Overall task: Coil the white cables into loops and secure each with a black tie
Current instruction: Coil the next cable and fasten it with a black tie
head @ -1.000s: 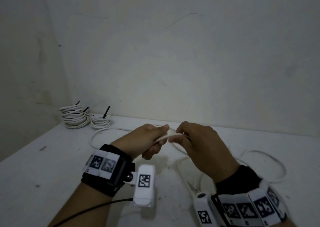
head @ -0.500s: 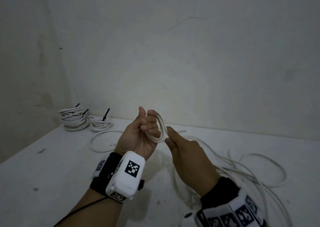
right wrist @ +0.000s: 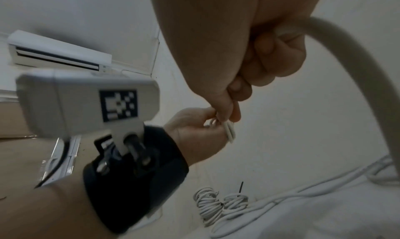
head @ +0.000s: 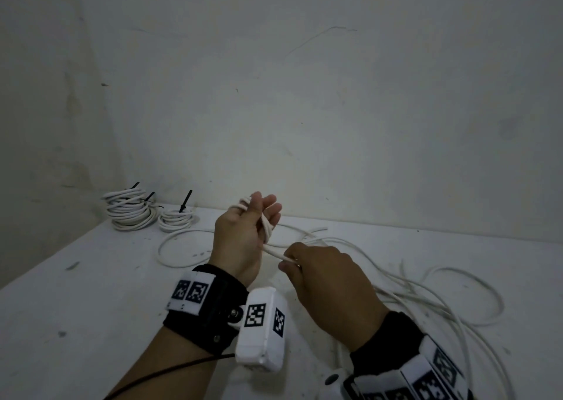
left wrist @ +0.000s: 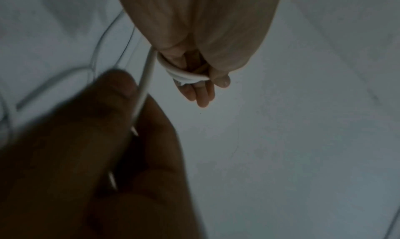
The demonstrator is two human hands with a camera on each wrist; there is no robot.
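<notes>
Plainly, in the head view the left hand [head: 243, 241] is raised off the white table [head: 91, 293] with its fingers nearly straight and pointing up, and a few turns of the white cable [head: 396, 280] are wound about them, so the hand serves as a former that keeps the loops one size. The right hand [head: 329, 284] sits just beside and below it, fingers curled, pinching the run of cable that leads off the turns; held that close, it can probably feed each new wrap under light tension. The rest of the cable sprawls loose on the table to the right, so most of this one looks yet to be coiled. At the far left corner lie two finished coils [head: 131, 210], each with a black tie [head: 185, 200] sticking up, set well apart from the work, likely to stay out of the tangle. In the left wrist view the turns cross the fingers [left wrist: 201, 95], with the thumb laid over them as if to stop them slipping off, while the dark, blurred right hand grips the taut strand below. In the right wrist view the right thumb and forefinger pinch the cable at the left hand, a thick length arches away from the fist to the table, and an air conditioner [right wrist: 58, 54] hangs on the wall behind.
</notes>
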